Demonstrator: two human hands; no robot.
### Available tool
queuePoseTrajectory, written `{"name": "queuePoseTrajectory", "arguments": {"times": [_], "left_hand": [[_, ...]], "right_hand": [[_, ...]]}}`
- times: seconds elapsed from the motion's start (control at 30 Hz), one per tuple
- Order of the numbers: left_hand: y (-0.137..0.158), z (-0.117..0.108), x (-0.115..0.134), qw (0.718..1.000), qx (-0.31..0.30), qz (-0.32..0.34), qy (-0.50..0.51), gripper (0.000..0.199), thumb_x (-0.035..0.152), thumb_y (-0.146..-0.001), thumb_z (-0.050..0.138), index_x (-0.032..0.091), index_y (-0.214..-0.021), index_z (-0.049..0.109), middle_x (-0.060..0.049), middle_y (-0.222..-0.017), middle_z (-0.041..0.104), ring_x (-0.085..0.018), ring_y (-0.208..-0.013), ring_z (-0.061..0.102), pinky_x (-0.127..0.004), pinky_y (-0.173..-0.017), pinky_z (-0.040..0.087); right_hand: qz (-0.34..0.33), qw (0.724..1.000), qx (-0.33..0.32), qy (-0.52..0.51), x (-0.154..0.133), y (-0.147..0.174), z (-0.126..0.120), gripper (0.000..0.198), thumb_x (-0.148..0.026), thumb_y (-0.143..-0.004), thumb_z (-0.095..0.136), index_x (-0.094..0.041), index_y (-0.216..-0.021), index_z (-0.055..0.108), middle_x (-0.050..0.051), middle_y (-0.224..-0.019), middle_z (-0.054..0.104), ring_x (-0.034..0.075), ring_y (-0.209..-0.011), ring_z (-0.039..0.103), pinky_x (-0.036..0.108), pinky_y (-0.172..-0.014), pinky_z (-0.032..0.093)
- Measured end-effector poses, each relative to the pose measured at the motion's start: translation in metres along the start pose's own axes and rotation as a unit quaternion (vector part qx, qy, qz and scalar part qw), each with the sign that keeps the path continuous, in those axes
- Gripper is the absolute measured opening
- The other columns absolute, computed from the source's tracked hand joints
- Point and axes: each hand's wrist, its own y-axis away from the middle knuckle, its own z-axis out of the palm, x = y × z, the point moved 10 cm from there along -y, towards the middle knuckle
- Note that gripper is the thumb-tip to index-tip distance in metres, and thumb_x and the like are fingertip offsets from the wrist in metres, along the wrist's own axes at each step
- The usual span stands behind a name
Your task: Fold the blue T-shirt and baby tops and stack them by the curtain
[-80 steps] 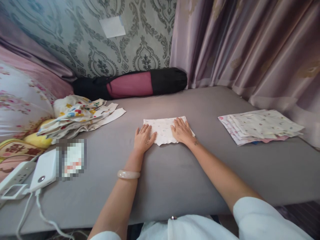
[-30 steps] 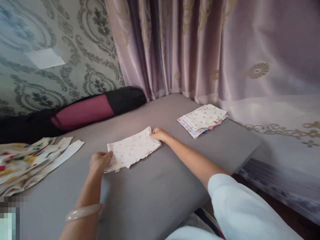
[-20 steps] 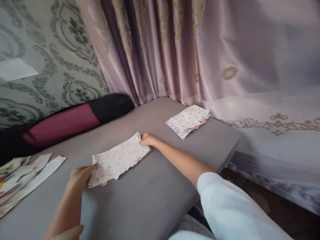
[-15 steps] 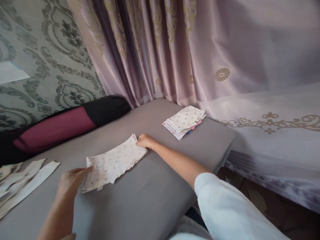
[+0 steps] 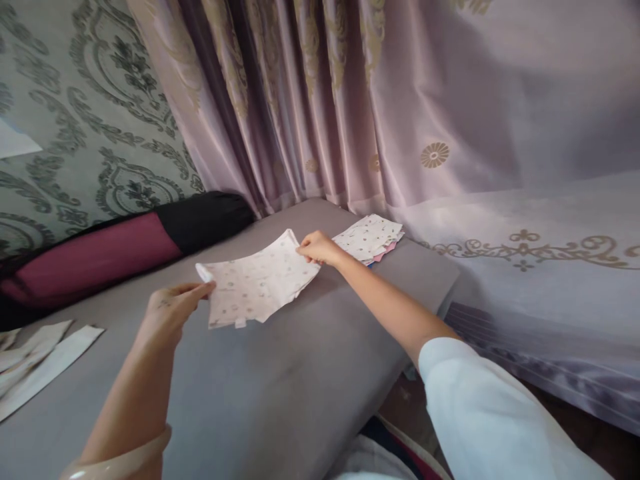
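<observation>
A white folded cloth [image 5: 260, 280] with small printed dots hangs stretched between my two hands, over the grey padded surface [image 5: 280, 393]. My left hand [image 5: 177, 303] pinches its left upper corner. At the right upper corner, my right hand [image 5: 320, 249] is closed on the same cloth. A small pale tag shows along the lower edge. Just beyond my right hand lies a stack of folded printed cloths [image 5: 373, 237], its near left part hidden by that hand. Pink and blue edges show beneath the stack's white top.
Several pale cloth strips [image 5: 50, 373] lie at the left edge. A black and maroon bolster-shaped bundle [image 5: 105, 257] runs along the patterned wall [image 5: 125, 153]. Behind the surface hangs a shiny lilac curtain [image 5: 400, 120]. Past the right edge the floor shows.
Both hands have lifted the dotted cloth off the grey surface and carried it away from me and to the right, toward the stack. The view has shifted slightly.
</observation>
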Motion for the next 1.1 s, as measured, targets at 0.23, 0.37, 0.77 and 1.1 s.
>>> {"name": "queuePoseTrajectory", "arguments": {"times": [0.23,0.37,0.77,1.1], "left_hand": [[0.011,0.079,0.063,0.985,-0.097,0.049,0.136,0.027,0.041,-0.055,0.072,0.015,-0.064,0.070,-0.001,-0.055,0.060,-0.009,-0.048,0.038,-0.023,-0.046,0.027],[0.020,0.121,0.096,0.970,-0.127,0.067,0.195,0.024,0.037,-0.058,0.070,0.014,-0.063,0.069,0.000,-0.051,0.058,-0.007,-0.044,0.036,-0.022,-0.044,0.026],[0.036,0.230,0.144,0.925,-0.200,0.073,0.314,0.018,0.031,-0.065,0.069,0.014,-0.060,0.066,-0.002,-0.053,0.062,-0.006,-0.043,0.038,-0.022,-0.046,0.030],[0.048,0.289,0.140,0.922,-0.227,0.014,0.314,0.015,0.023,-0.070,0.067,0.014,-0.059,0.064,-0.001,-0.051,0.061,-0.007,-0.043,0.043,-0.021,-0.048,0.035]], "right_hand": [[0.075,0.994,0.061,-0.059,0.029,0.008,-0.089,0.006,-0.013,-0.083,0.061,-0.010,-0.079,0.063,0.002,-0.054,0.067,0.004,-0.034,0.045,0.013,-0.034,0.033],[0.091,0.986,0.130,-0.058,0.054,0.003,-0.135,0.005,-0.013,-0.083,0.062,-0.008,-0.081,0.064,0.008,-0.066,0.073,0.005,-0.036,0.050,0.014,-0.035,0.039],[0.119,0.955,0.268,0.031,0.106,0.002,-0.219,0.017,-0.024,-0.089,0.059,-0.010,-0.095,0.065,0.010,-0.072,0.072,0.015,-0.052,0.067,0.022,-0.049,0.052],[0.128,0.919,0.302,0.218,0.124,0.002,-0.239,0.036,-0.018,-0.082,0.055,-0.010,-0.116,0.062,0.014,-0.091,0.071,0.024,-0.096,0.067,0.028,-0.082,0.050]]}}
